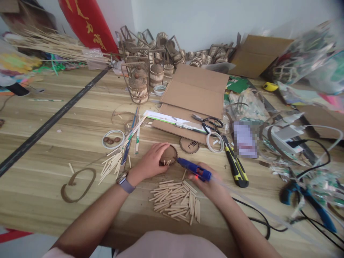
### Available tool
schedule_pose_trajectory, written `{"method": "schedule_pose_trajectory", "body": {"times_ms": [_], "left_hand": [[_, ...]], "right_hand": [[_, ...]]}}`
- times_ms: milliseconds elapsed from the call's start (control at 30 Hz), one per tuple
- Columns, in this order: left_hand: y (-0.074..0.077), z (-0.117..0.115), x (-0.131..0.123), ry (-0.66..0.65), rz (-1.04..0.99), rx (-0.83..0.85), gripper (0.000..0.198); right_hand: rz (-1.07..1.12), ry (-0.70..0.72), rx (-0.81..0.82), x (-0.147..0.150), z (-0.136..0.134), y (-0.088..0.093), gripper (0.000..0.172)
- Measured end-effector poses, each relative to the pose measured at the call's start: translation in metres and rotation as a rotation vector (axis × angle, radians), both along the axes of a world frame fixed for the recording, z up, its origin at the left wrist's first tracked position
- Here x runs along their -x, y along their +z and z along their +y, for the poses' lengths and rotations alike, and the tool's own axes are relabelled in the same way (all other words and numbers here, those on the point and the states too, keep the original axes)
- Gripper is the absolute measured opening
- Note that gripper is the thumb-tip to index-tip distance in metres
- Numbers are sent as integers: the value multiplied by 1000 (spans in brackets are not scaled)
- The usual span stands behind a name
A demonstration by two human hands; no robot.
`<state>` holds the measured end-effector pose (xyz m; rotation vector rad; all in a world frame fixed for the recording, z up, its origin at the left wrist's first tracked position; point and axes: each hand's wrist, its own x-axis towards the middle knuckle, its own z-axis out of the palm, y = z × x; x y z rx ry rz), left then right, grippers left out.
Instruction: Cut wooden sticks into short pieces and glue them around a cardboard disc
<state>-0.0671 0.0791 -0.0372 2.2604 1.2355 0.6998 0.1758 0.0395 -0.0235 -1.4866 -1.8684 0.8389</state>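
My left hand (152, 160), with a watch on its wrist, grips a round brown disc (168, 154) by its left edge. A few short sticks (166, 162) stand at the disc's lower rim. My right hand (208, 181) is wrapped round a blue glue gun (195, 169), whose tip is at the disc's right edge. A small red light glows on the gun. Just behind lies a second round disc (189, 144) with dark markings. A pile of short wooden sticks (176, 200) lies on the table in front of both hands.
Behind are brown cardboard sheets (193, 89), black scissors (211, 123) and small stick baskets (138, 87). A yellow-black cutter (236, 163) and a phone (245, 139) lie right; blue pliers (306, 200) and cables farther right. Left are loose sticks (111, 165) and a curled strip (77, 184).
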Motion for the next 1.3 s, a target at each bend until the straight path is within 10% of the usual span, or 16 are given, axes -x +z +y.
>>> {"method": "schedule_pose_trajectory", "body": {"times_ms": [300, 500, 867, 1300], "left_hand": [[-1, 0, 1, -2, 13, 14, 69], [-3, 1, 2, -6, 6, 9, 70], [-3, 1, 4, -12, 6, 20, 72], [-2, 3, 6, -23, 9, 51, 78]], "right_hand": [[211, -255, 105, -37, 26, 2, 54], [-106, -334, -170, -49, 24, 2, 30], [-446, 539, -458, 6, 3, 13, 26], [-217, 270, -282, 13, 12, 5, 15]]}}
